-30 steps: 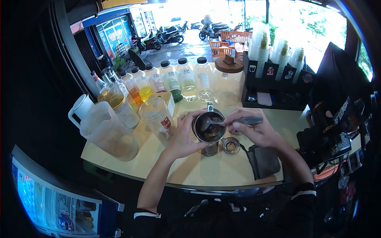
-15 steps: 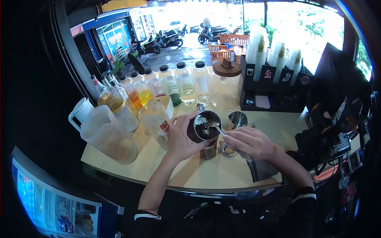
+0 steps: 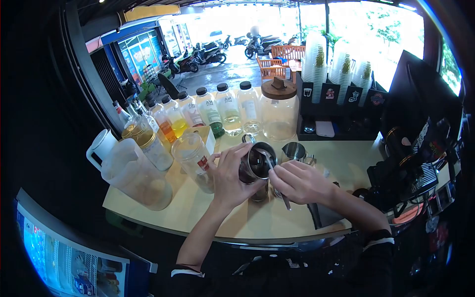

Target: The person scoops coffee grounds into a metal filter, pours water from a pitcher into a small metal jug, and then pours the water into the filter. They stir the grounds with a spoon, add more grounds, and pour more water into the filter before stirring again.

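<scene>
My left hand (image 3: 229,174) is wrapped round a metal pitcher (image 3: 247,172), which leans so that its dark inside faces me. Between the fingers of my right hand (image 3: 303,183) is a spoon (image 3: 286,201); its bowl end reaches into the pitcher. What the pitcher contains is too dark to make out. Partly hidden below it, a glass (image 3: 260,194) stands on the counter. A second metal pitcher (image 3: 294,150) is just beyond my right hand. Close to my left knuckles stands a clear container with a red label (image 3: 188,148).
A clear plastic jug (image 3: 132,174) and several syrup bottles (image 3: 230,111) line the counter's left and back. Behind my hands is a wood-lidded jar (image 3: 279,116). A black cup holder (image 3: 329,106) and dark machine (image 3: 403,163) occupy the right; a dark cloth (image 3: 329,216) lies near the front edge.
The spoon has become steeper in the pitcher, its handle end swinging left and down. My right hand has moved slightly left and lower. My left hand keeps its hold.
</scene>
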`<act>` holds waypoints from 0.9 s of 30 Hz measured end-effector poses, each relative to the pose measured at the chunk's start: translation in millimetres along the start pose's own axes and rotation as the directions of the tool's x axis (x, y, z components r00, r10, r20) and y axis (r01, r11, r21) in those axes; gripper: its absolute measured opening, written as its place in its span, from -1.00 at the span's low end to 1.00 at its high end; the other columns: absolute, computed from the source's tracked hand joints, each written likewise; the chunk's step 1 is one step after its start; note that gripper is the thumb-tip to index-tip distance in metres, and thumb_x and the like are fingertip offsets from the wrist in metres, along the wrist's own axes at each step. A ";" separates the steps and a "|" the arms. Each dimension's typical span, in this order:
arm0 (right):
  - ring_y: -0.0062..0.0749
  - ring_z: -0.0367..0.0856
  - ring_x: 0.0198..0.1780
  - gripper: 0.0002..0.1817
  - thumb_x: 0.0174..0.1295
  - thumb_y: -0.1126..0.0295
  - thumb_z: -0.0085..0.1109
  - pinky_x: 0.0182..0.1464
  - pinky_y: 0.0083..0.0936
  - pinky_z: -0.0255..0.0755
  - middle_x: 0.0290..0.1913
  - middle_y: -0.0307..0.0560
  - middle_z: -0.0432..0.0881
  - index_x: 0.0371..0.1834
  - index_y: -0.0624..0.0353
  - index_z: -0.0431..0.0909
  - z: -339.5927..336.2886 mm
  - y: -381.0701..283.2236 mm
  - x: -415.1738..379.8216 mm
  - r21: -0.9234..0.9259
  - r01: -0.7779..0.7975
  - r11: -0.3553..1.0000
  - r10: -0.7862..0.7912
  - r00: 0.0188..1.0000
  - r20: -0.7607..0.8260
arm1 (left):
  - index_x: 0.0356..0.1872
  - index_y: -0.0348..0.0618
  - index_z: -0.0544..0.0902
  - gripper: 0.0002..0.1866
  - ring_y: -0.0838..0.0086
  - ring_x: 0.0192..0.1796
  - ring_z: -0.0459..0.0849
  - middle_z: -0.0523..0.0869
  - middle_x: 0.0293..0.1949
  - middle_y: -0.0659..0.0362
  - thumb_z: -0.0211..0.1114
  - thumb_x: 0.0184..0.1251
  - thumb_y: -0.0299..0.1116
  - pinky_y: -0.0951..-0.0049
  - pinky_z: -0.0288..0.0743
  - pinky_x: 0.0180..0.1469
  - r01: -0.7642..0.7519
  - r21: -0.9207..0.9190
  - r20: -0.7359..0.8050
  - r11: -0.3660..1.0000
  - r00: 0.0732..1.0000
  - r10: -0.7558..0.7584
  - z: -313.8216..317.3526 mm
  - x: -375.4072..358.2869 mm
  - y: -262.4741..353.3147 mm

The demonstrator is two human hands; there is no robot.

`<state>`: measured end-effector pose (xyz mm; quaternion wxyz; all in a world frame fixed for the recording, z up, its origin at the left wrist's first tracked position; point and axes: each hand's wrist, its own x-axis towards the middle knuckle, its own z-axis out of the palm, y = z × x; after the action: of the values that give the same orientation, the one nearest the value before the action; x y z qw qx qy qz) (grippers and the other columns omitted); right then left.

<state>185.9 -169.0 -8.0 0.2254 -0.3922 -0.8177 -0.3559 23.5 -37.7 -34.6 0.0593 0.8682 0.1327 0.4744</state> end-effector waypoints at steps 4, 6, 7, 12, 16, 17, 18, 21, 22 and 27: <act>-0.37 0.55 -0.29 -0.62 -0.04 0.43 0.16 -0.25 -0.49 0.47 -0.33 -0.11 0.46 -0.12 0.35 0.42 0.3 2.0 2.3 -0.002 -0.043 0.999 0.043 0.996 -0.076 | 0.14 -0.03 0.48 -0.15 0.42 0.14 0.53 0.60 0.09 0.24 0.58 -0.36 -0.12 0.19 0.05 0.22 0.002 0.005 -0.013 1.000 1.000 -0.002 1.9 -0.1 0.9; -0.38 0.54 -0.30 -0.65 -0.03 0.43 0.16 -0.26 -0.52 0.46 -0.35 -0.12 0.44 -0.15 0.34 0.42 0.9 1.0 4.8 0.002 -0.001 1.000 0.001 1.000 -0.028 | 0.15 -0.02 0.48 -0.15 0.42 0.14 0.52 0.60 0.09 0.24 0.58 -0.35 -0.11 0.20 0.05 0.22 -0.002 0.020 -0.020 1.000 1.000 0.002 2.5 1.0 -0.1; -0.38 0.54 -0.30 -0.65 -0.03 0.43 0.16 -0.26 -0.52 0.46 -0.35 -0.12 0.44 -0.15 0.34 0.42 0.3 -0.8 2.9 0.000 -0.002 1.000 0.002 1.000 -0.029 | 0.15 -0.02 0.48 -0.15 0.42 0.15 0.52 0.60 0.09 0.24 0.58 -0.34 -0.10 0.21 0.05 0.22 -0.006 0.034 -0.029 0.999 1.000 0.007 2.9 1.8 -0.8; -0.40 0.54 -0.31 -0.67 0.00 0.42 0.17 -0.27 -0.50 0.46 -0.36 -0.15 0.44 -0.16 0.31 0.42 0.3 1.0 2.9 0.021 -0.009 1.000 0.010 0.999 -0.036 | 0.17 0.00 0.46 -0.15 0.42 0.15 0.52 0.60 0.11 0.23 0.57 -0.31 -0.08 0.19 0.04 0.22 -0.007 0.004 -0.014 1.000 1.000 0.007 5.3 -1.2 -1.3; -0.40 0.54 -0.30 -0.64 -0.01 0.40 0.19 -0.27 -0.49 0.46 -0.32 -0.15 0.44 -0.13 0.31 0.41 1.1 -0.6 -3.7 0.028 0.015 1.000 -0.013 0.999 -0.042 | 0.19 0.01 0.45 -0.14 0.42 0.16 0.51 0.59 0.12 0.23 0.57 -0.30 -0.08 0.18 0.04 0.22 -0.008 0.006 -0.029 1.000 1.000 0.008 5.5 -0.6 -2.5; -0.38 0.54 -0.30 -0.61 -0.02 0.39 0.19 -0.27 -0.49 0.46 -0.30 -0.13 0.45 -0.11 0.31 0.40 0.8 -2.0 -4.6 0.015 0.027 1.000 -0.027 0.999 -0.022 | 0.19 0.01 0.45 -0.14 0.42 0.16 0.51 0.59 0.12 0.23 0.57 -0.30 -0.08 0.18 0.04 0.22 -0.009 0.006 -0.031 1.000 0.999 0.009 5.1 -0.1 -2.4; -0.39 0.54 -0.31 -0.62 -0.01 0.39 0.19 -0.28 -0.50 0.46 -0.30 -0.13 0.45 -0.11 0.30 0.41 1.8 -1.2 -3.8 0.045 0.004 0.999 -0.001 0.998 -0.059 | 0.19 0.01 0.45 -0.14 0.42 0.17 0.51 0.59 0.12 0.23 0.57 -0.29 -0.08 0.18 0.03 0.22 -0.009 0.000 -0.026 1.000 1.000 0.009 4.4 -0.3 -1.7; -0.40 0.53 -0.32 -0.64 0.02 0.40 0.18 -0.29 -0.50 0.46 -0.32 -0.15 0.45 -0.11 0.30 0.40 -2.1 5.3 0.5 0.035 -0.029 0.999 0.031 0.996 -0.081 | 0.19 0.00 0.44 -0.15 0.41 0.17 0.50 0.59 0.12 0.22 0.57 -0.28 -0.08 0.17 0.03 0.22 -0.003 -0.009 -0.016 1.000 1.000 0.003 4.0 -1.3 0.4; -0.40 0.52 -0.32 -0.64 0.05 0.40 0.18 -0.29 -0.48 0.46 -0.31 -0.14 0.45 -0.10 0.31 0.40 -1.8 5.5 -1.4 0.070 -0.007 0.998 0.011 0.998 -0.061 | 0.19 0.00 0.44 -0.16 0.41 0.18 0.50 0.59 0.12 0.22 0.56 -0.27 -0.07 0.17 0.03 0.22 0.000 -0.009 -0.018 1.000 1.000 0.000 3.9 -1.0 0.5; -0.38 0.52 -0.32 -0.63 0.02 0.41 0.21 -0.30 -0.49 0.46 -0.32 -0.13 0.44 -0.10 0.32 0.41 -1.9 3.7 -0.3 0.095 -0.030 0.995 0.038 0.995 -0.089 | 0.20 -0.02 0.42 -0.16 0.38 0.20 0.49 0.57 0.14 0.18 0.56 -0.23 -0.09 0.18 0.04 0.23 0.016 -0.035 -0.012 0.999 1.000 -0.017 2.8 -3.6 0.1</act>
<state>189.2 -169.1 -5.5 0.2866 -0.3785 -0.8156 -0.3308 24.0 -38.8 -39.1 0.0773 0.8630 0.1320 0.4816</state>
